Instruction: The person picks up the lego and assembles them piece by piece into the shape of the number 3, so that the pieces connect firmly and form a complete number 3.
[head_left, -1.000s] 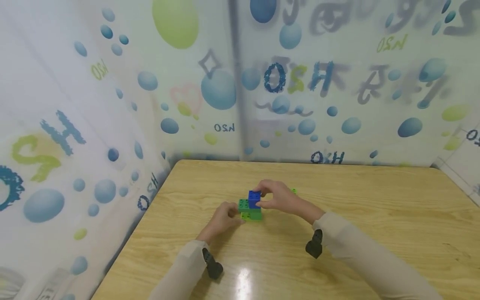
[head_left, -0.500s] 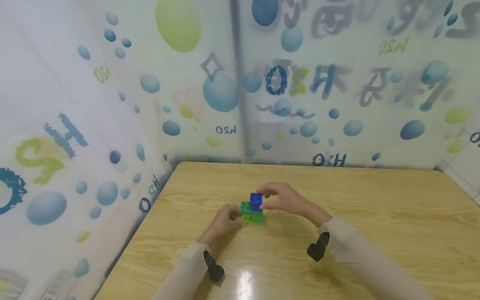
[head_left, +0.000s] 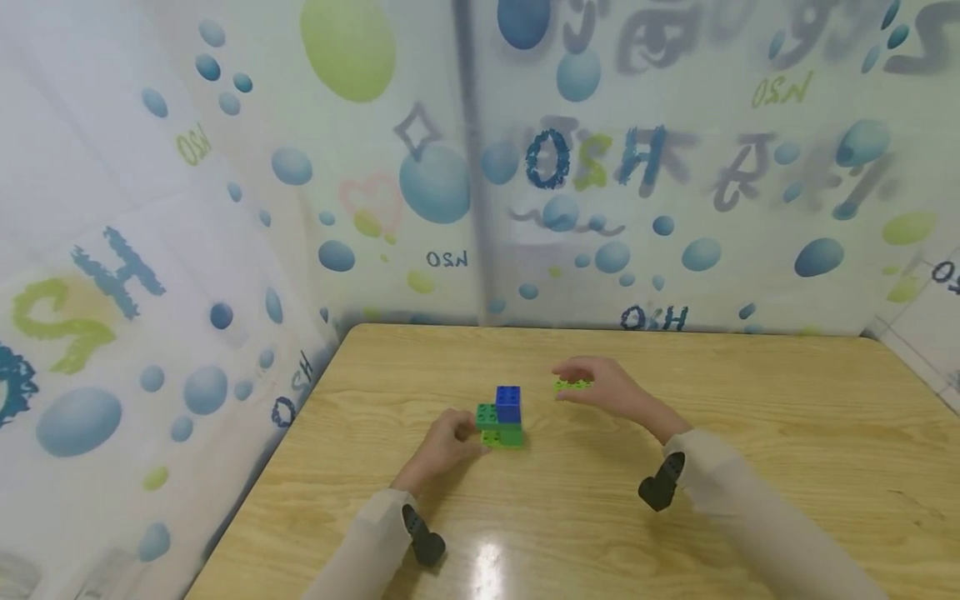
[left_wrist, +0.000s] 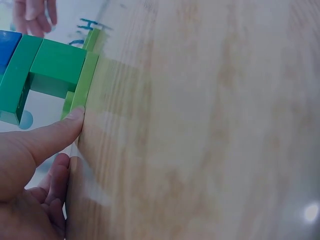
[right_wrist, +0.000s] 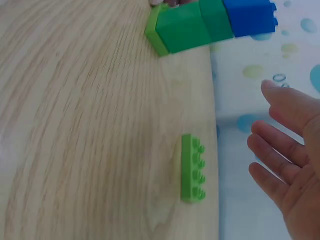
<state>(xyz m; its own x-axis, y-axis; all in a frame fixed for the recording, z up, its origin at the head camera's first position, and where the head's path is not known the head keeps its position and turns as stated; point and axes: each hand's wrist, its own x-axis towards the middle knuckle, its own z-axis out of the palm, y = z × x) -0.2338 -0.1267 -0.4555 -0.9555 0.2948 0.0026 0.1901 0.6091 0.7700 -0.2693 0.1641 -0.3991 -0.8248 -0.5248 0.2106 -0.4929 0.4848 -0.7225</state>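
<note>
A stack of toy building bricks stands on the wooden table. Its lime-green flat brick point(left_wrist: 82, 87) is at the bottom, with a green brick point(left_wrist: 58, 65) on it. Across that lies another green brick point(head_left: 486, 414), overhanging to the left, and a blue brick point(head_left: 508, 403) tops its right end. My left hand point(head_left: 442, 446) pinches the left end of the bottom flat brick, thumb on its near edge. Over a loose lime-green flat brick point(right_wrist: 187, 168), my right hand point(head_left: 609, 390) hovers with fingers spread and holds nothing; that brick lies studs up, apart from the hand.
The wooden table point(head_left: 712, 400) reaches back to a pale patterned curtain point(head_left: 675, 192) with blue and green spots. Another curtain side point(head_left: 150, 275) hangs along the left edge. Dark straps with small devices sit on both wrists.
My right hand has let go of the blue brick, which stays on the stack, and moved right to above the loose lime-green flat brick. The left hand has kept its place.
</note>
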